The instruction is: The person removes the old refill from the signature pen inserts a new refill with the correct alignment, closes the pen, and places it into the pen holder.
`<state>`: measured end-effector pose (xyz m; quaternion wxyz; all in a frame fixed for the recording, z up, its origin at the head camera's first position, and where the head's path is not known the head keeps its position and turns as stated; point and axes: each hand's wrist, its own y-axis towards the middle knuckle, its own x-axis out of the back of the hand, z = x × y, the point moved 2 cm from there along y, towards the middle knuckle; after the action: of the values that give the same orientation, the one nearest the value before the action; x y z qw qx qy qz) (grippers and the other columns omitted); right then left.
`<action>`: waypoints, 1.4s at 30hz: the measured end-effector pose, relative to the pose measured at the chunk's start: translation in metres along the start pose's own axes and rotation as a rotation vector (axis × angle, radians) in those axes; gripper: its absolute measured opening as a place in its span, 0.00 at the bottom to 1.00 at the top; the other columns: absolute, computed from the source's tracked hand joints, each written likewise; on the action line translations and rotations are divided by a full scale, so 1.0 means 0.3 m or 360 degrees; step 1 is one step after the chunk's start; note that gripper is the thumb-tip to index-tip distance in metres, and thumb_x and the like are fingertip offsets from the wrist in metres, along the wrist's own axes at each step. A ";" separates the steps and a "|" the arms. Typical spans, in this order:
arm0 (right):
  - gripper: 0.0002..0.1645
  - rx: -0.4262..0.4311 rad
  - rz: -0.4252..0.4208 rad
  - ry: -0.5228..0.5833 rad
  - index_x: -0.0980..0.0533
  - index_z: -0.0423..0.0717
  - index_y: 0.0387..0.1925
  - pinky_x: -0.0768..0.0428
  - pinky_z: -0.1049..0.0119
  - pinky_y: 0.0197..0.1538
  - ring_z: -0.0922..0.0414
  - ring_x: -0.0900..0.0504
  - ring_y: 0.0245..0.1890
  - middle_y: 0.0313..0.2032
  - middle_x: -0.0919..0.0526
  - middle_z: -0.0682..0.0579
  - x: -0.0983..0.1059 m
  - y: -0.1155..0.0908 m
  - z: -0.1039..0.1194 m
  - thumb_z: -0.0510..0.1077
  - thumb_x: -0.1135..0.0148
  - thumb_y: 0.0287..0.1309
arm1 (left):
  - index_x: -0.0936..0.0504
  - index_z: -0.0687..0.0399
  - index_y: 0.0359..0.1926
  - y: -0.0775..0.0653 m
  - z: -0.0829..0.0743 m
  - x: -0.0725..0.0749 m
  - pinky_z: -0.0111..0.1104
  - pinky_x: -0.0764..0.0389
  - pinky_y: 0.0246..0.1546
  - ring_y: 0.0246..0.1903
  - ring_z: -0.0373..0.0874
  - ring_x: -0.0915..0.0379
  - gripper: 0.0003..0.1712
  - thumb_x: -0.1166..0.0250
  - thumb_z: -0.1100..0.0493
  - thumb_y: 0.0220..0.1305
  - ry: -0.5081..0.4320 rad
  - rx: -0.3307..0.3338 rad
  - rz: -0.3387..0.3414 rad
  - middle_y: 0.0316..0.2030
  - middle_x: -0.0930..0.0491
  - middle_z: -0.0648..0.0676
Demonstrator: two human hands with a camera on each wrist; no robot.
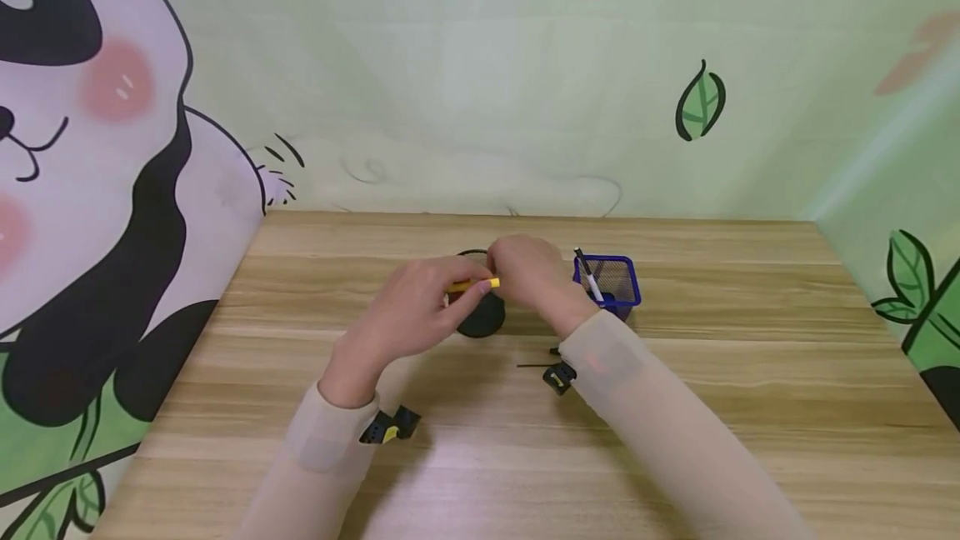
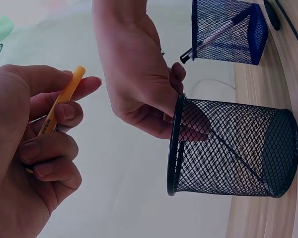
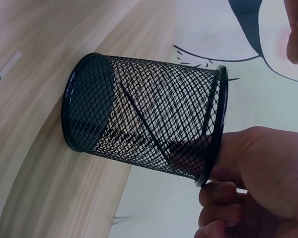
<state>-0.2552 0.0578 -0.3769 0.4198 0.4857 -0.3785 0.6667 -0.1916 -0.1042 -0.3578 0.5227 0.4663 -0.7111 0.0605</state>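
Note:
My left hand (image 1: 416, 307) holds a slim yellow pen (image 2: 75, 79) between thumb and fingers, one end sticking out past the fingertips. Its fingers curl round the lower part of the barrel. A round black mesh pen cup (image 3: 154, 111) stands upright on the table, just beyond the left hand. At its rim (image 2: 174, 171) my right hand (image 1: 528, 272) pinches, with some digits inside the mouth and others outside. Through the mesh, a thin dark line slants from those fingertips toward the base; I cannot tell whether the hand holds it.
Right of the cup stands a blue mesh basket (image 1: 637, 283) with a white marker with a black end (image 1: 591, 277) leaning in it. A thin black stick (image 1: 532, 366) lies on the wooden table (image 1: 750, 315) near the right wrist. A panda-printed backdrop (image 1: 450, 90) rises behind the table.

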 end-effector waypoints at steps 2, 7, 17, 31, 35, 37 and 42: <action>0.15 -0.0004 0.0002 -0.0042 0.20 0.49 0.23 0.34 0.65 0.25 0.56 0.30 0.22 0.19 0.28 0.55 0.000 0.003 0.006 0.45 0.35 0.68 | 0.11 0.48 0.46 0.000 0.001 0.000 0.32 0.25 0.29 0.25 0.35 0.28 0.11 0.39 0.53 0.77 0.0002 0.0004 0.0001 0.35 0.14 0.44; 0.19 -0.0033 -0.0003 -0.0119 0.25 0.49 0.19 0.35 0.65 0.24 0.57 0.31 0.21 0.17 0.31 0.55 0.000 0.005 0.018 0.44 0.36 0.68 | 0.11 0.48 0.46 0.000 0.002 0.001 0.32 0.26 0.29 0.25 0.35 0.29 0.11 0.38 0.52 0.76 0.0006 0.0014 0.0009 0.34 0.14 0.44; 0.18 -0.0028 0.0003 -0.0139 0.21 0.49 0.21 0.34 0.66 0.24 0.57 0.30 0.21 0.18 0.29 0.55 -0.002 0.003 0.016 0.45 0.35 0.69 | 0.10 0.49 0.46 -0.001 0.003 -0.002 0.31 0.28 0.26 0.23 0.36 0.31 0.11 0.38 0.53 0.76 -0.0010 0.0012 0.0015 0.33 0.15 0.43; 0.21 0.0031 -0.0064 -0.0045 0.27 0.52 0.16 0.40 0.66 0.23 0.58 0.34 0.20 0.17 0.33 0.56 0.005 -0.014 0.003 0.43 0.34 0.66 | 0.11 0.46 0.45 0.007 -0.002 -0.008 0.32 0.26 0.31 0.26 0.37 0.27 0.09 0.35 0.52 0.74 0.0020 -0.0011 0.0012 0.37 0.13 0.45; 0.20 0.0025 -0.0053 -0.0014 0.26 0.52 0.17 0.39 0.66 0.22 0.59 0.34 0.20 0.17 0.34 0.57 0.014 -0.023 0.001 0.42 0.35 0.66 | 0.11 0.45 0.43 0.008 -0.001 -0.010 0.32 0.27 0.30 0.25 0.38 0.28 0.08 0.34 0.51 0.73 0.0034 -0.0032 -0.0002 0.34 0.15 0.43; 0.19 0.0025 -0.0050 -0.0007 0.24 0.52 0.18 0.39 0.66 0.22 0.59 0.34 0.21 0.17 0.34 0.58 0.019 -0.027 -0.001 0.43 0.36 0.67 | 0.11 0.44 0.42 0.008 -0.001 -0.011 0.32 0.28 0.30 0.25 0.37 0.29 0.07 0.34 0.50 0.73 0.0038 -0.0039 -0.0006 0.32 0.17 0.42; 0.17 0.0033 -0.0056 -0.0001 0.20 0.51 0.20 0.37 0.66 0.23 0.58 0.31 0.22 0.18 0.30 0.58 0.034 -0.036 -0.007 0.45 0.36 0.68 | 0.12 0.44 0.40 0.011 -0.003 -0.012 0.31 0.31 0.28 0.24 0.35 0.33 0.07 0.33 0.50 0.72 0.0031 -0.0059 -0.0011 0.28 0.20 0.42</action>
<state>-0.2477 0.0656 -0.3665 0.4264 0.4968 -0.3631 0.6630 -0.1932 -0.0997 -0.3591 0.5383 0.4584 -0.7054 0.0498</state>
